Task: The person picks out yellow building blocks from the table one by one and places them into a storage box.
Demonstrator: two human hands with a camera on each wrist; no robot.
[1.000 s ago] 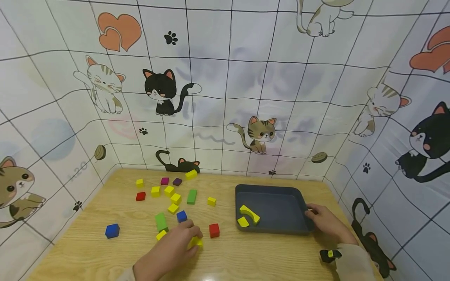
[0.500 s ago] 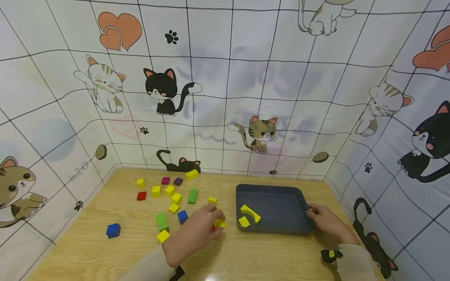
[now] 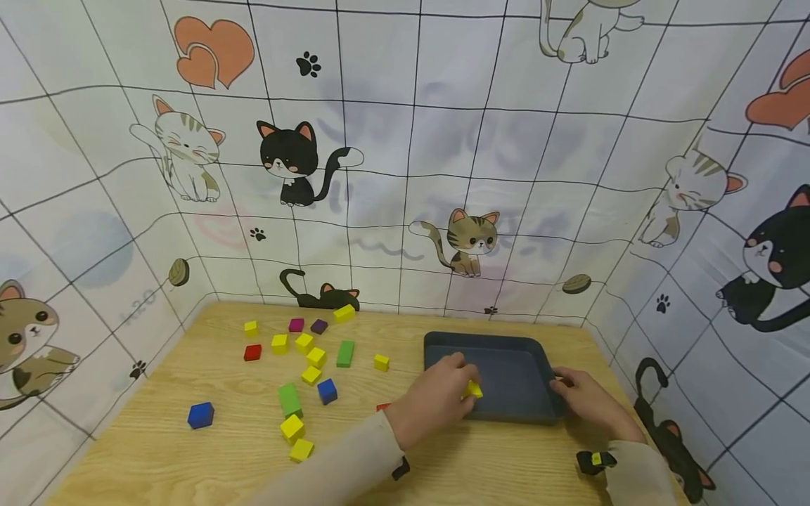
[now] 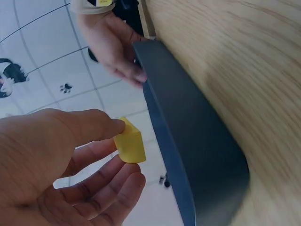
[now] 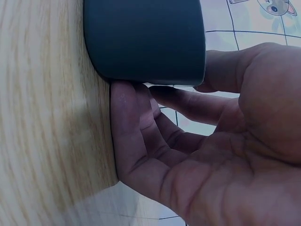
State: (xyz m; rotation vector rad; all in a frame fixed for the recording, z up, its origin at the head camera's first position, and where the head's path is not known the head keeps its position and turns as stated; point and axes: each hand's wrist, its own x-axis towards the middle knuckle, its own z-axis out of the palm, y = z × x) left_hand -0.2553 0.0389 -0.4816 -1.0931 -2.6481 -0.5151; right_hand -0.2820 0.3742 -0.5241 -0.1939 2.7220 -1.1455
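Observation:
My left hand point(image 3: 432, 399) is over the left part of the dark grey tray point(image 3: 509, 362). Between its thumb and fingers it pinches a small yellow block point(image 4: 131, 145), held above the rim in the left wrist view. The left hand covers the spot in the tray where other yellow pieces lay. My right hand point(image 3: 591, 402) holds the tray's right side, thumb at the rim and the other fingers against the outer wall point(image 5: 143, 42). A red block point(image 3: 382, 406) is mostly hidden behind the left forearm.
Several yellow blocks point(image 3: 304, 343) are scattered over the left of the wooden table point(image 3: 240, 457), among green point(image 3: 290, 400), blue point(image 3: 201, 414), red point(image 3: 252, 352) and purple point(image 3: 319, 326) ones. A cat-print cloth point(image 3: 380, 176) surrounds the table at the back and sides.
My left hand has carried the yellow block rightward from the table, past the red block, to above the tray. My right hand and the tray have stayed in place.

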